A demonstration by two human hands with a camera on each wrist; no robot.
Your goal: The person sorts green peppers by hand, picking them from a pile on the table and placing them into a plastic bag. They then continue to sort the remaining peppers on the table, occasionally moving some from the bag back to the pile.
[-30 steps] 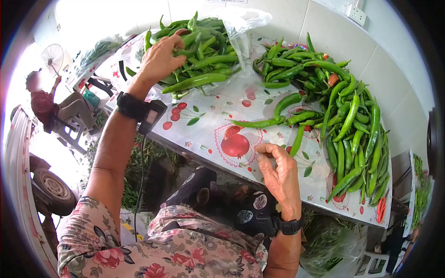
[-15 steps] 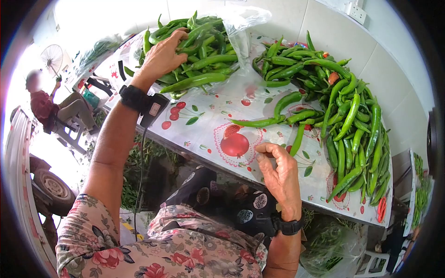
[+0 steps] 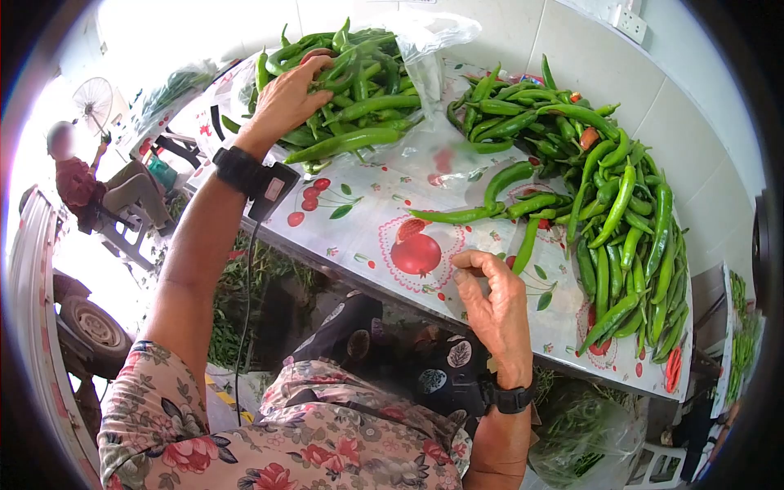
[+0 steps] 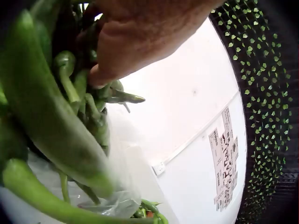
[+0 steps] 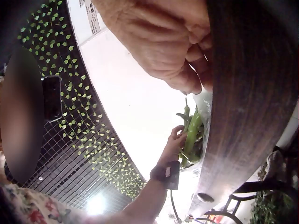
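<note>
Maybe half done: peppers (image 3: 346, 145) sit in the bag (image 3: 421, 64) and on the worktop (image 3: 343, 237). Left hand (image 3: 284, 104) touches some, grip hidden; right hand (image 3: 498, 313) is empty, loose.

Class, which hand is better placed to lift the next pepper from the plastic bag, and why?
Probably the left: the left hand is in among the bagged peppers, while the right hand is by the table edge, away from them.

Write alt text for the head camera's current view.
A person's left hand reaches into green peppers in a clear plastic bag on a fruit-print table. The right hand, loosely curled and empty, is at the near edge; a loose heap of peppers lies beyond and to its right.
</note>
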